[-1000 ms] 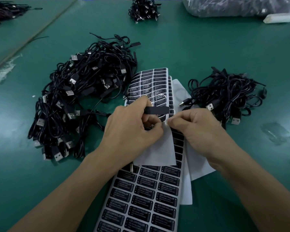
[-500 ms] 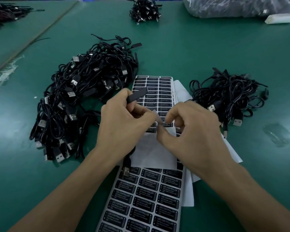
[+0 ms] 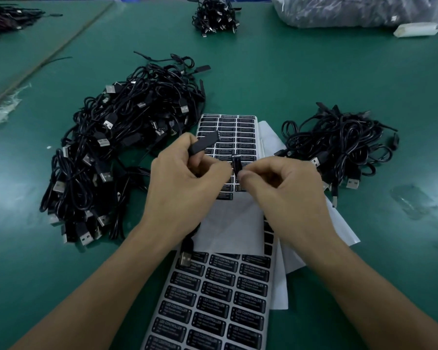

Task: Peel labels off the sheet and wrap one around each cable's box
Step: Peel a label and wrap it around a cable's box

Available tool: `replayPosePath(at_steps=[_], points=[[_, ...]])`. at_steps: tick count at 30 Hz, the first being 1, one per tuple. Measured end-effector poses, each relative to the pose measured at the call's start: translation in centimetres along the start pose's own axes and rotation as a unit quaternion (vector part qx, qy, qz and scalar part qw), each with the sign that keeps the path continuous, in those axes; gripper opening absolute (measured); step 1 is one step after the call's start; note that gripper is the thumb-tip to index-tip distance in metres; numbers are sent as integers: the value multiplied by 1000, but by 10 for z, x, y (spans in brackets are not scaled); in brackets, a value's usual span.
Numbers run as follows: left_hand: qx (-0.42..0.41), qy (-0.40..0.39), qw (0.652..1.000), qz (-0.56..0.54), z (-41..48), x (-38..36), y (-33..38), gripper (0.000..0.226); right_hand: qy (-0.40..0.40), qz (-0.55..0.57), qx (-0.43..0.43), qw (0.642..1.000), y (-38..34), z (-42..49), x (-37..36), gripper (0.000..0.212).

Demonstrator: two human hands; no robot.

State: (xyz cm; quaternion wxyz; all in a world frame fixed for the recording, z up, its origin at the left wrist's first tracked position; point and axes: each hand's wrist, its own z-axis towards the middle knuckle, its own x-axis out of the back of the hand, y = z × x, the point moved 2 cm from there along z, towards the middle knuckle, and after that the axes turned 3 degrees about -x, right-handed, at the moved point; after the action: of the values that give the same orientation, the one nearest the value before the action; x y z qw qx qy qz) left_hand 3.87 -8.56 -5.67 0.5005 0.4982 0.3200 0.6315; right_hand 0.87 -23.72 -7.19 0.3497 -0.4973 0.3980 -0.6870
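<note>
Green table [image 3: 288,79] bears four cable piles [image 3: 127,137]; left hand [image 3: 185,183] grips one box [image 3: 204,144]

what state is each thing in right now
left hand, grips the box
box, held tilted above the label sheet
right hand, pinches a label
label, lifted off the sheet, not yet on the box
label sheet, flat on the table, middle rows peeled bare
big cable pile, tangled, untouched
small cable pile, tangled, untouched

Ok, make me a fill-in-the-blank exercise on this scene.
The left hand grips the cable's ____ box; the right hand pinches a peeled label.
The label sheet lies on a ____ table.
The smaller cable pile lies on the sheet's ____ side.
Missing: black; green; right.
</note>
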Motion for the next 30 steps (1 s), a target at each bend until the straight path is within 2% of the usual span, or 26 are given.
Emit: replayPosePath(at_steps=[3,6,12,16,18,21,24,30], points=[[-2,-10,1000,1,0,-2,1,36,-18,128,-58,990,1,4,0,18],[-8,-17,1000,-4,0,-3,0,38,-45,179,-72,980,3,5,-3,20],[-27,-21,999,-10,0,-2,-1,40,-26,145,-54,988,5,5,-1,14],[-45,-41,998,-5,2,-2,1,52,-5,99,-31,995,5,3,-1,4],[-49,-40,998,-1,2,-2,1,54,8,91,-32,995,7,3,1,7],[-49,-43,998,-3,2,-3,-1,46,5,109,-41,993,6,5,3,2],[-44,-48,998,-2,0,-3,-2,44,-11,119,-45,992,5,6,4,9],[-42,-67,997,-13,-1,-3,-4,39,-28,127,-78,988,9,8,4,10]])
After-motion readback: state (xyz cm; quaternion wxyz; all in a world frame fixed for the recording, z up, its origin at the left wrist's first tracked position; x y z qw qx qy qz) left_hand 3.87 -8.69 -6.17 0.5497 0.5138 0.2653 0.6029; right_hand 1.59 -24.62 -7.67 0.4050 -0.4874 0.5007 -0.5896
